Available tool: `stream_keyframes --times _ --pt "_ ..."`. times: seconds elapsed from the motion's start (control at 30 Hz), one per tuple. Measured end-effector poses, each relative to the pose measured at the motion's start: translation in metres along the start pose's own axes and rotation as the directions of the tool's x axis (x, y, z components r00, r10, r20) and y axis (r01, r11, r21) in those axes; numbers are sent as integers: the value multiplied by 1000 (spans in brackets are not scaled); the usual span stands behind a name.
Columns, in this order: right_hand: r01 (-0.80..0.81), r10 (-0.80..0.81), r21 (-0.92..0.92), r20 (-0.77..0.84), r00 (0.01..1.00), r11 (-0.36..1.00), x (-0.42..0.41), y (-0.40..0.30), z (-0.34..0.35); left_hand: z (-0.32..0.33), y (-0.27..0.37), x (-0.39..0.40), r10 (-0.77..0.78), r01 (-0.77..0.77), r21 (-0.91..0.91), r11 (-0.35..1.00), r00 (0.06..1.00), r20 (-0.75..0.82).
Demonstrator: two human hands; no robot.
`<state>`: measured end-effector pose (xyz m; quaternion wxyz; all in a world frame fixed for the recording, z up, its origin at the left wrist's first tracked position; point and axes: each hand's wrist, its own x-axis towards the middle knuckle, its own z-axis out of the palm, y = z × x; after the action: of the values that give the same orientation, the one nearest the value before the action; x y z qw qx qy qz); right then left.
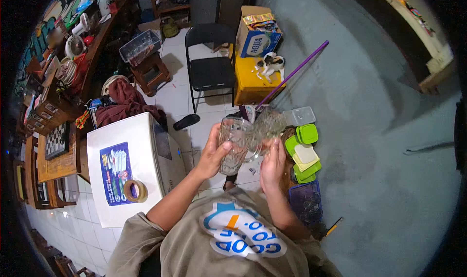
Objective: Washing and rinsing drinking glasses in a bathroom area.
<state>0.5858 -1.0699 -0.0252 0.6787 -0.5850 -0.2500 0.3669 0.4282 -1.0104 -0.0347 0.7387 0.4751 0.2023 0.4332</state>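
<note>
My left hand (pixel 213 153) is closed around a clear glass mug (pixel 235 145) with a patterned wall, held upright before my chest. My right hand (pixel 273 164) is just to the right, its fingers at a second piece of clear glassware (pixel 269 125), which is tilted and blurred. A clear handle shows between the two glasses; which one it belongs to I cannot tell. Green and pale plastic lids (pixel 306 156) lie beyond my right hand, close to a clear plastic container (pixel 304 115) and a blue basket (pixel 305 200) with glassware in it.
A white appliance top (pixel 142 138) on the left bears a roll of tape (pixel 135 191). Ahead stand a black folding chair (pixel 209 71) and a yellow box (pixel 248 78) with a cat (pixel 273 65) on it. A purple pole (pixel 295 72) leans beside them, against the grey wall.
</note>
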Motion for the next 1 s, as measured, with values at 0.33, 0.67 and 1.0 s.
stream_keyframes --times 0.33,0.67,1.0 --pt "-105 99 60 92 991 993 146 15 67 -1 -15 125 277 -206 407 890 953 -122" --pt "-414 278 325 389 878 851 230 50 193 -102 34 183 598 -60 748 661 644 -477" --pt "-359 213 251 466 859 899 283 86 327 -235 85 222 320 -9 417 909 658 -682"
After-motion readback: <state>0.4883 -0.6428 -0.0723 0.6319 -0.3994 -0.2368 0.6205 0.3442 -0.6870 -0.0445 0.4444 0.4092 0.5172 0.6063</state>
